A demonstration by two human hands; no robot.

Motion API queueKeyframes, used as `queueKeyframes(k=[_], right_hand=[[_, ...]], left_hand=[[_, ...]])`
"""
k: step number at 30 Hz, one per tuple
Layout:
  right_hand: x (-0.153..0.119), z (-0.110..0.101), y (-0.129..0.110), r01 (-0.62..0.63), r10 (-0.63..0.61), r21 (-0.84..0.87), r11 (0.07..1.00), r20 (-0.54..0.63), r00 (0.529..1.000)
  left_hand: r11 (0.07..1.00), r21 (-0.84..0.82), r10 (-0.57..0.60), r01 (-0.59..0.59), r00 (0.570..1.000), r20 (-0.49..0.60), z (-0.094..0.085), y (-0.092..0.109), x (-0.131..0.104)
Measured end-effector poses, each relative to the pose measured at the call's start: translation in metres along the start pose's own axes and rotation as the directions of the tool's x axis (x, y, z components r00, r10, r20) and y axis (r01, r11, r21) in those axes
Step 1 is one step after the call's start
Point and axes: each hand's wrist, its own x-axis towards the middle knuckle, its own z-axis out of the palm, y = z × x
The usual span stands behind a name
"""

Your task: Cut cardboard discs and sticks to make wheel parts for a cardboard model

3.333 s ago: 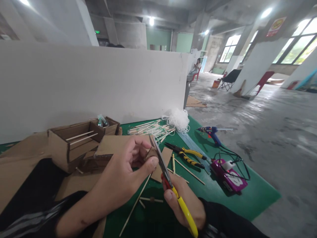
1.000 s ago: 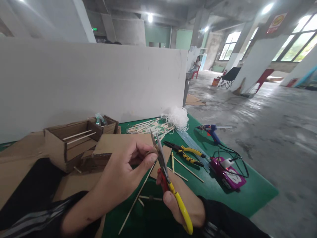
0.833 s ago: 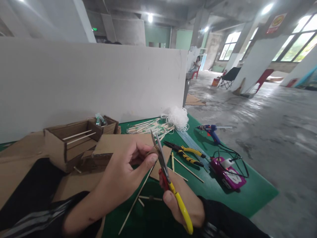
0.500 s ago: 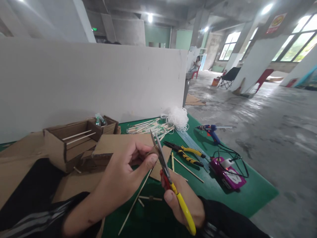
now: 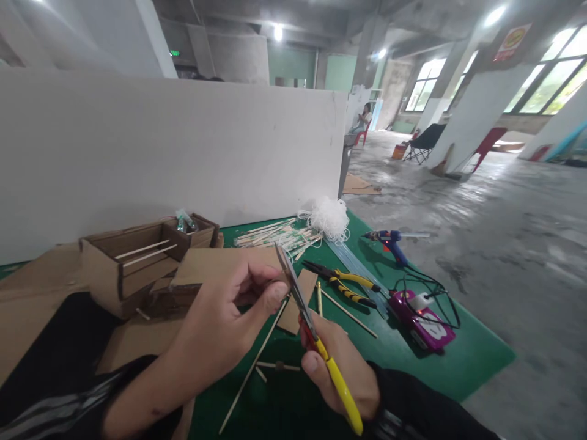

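A white partition [image 5: 183, 146] backs the green desk [image 5: 413, 360], where a cardboard box [image 5: 123, 263] sits far left. The left hand [image 5: 220, 324] pinches a small cardboard piece [image 5: 280, 285] above the desk. The right hand [image 5: 342, 366] grips yellow-handled scissors [image 5: 307, 324], whose blades meet that piece.

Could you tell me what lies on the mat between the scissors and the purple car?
In the head view, yellow-handled pliers and a few loose sticks lie on the green mat between the scissors and the purple car.
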Motion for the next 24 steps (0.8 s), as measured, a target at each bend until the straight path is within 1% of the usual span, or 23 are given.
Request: queueKeyframes(k=[5, 11, 20, 24], right_hand=[[0.0009, 0.0011, 0.0013, 0.002, -0.002, 0.008, 1.0, 0.022, 1.0], [0.0009, -0.0019, -0.0036, -0.001, 0.002, -0.014, 1.0, 0.052, 0.999], [-0.0003, -0.0024, -0.0012, 0.015, -0.012, -0.058, 0.998, 0.063, 0.998], [-0.0006, -0.002, -0.0002, 0.047, -0.042, -0.071, 0.996, 0.068, 0.997]], left_hand=[[1.0, 0.028, 0.002, -0.002, 1.0, -0.004, -0.0016, -0.0027, 0.0012], [0.997, 0.059, 0.045, -0.046, 0.999, 0.013, -0.0037, -0.0013, 0.0015], [0.998, 0.054, 0.031, -0.032, 0.999, 0.014, -0.0036, -0.0005, 0.0], [0.998, 0.062, 0.023, -0.024, 1.0, 0.011, -0.0035, -0.0016, 0.0001]])
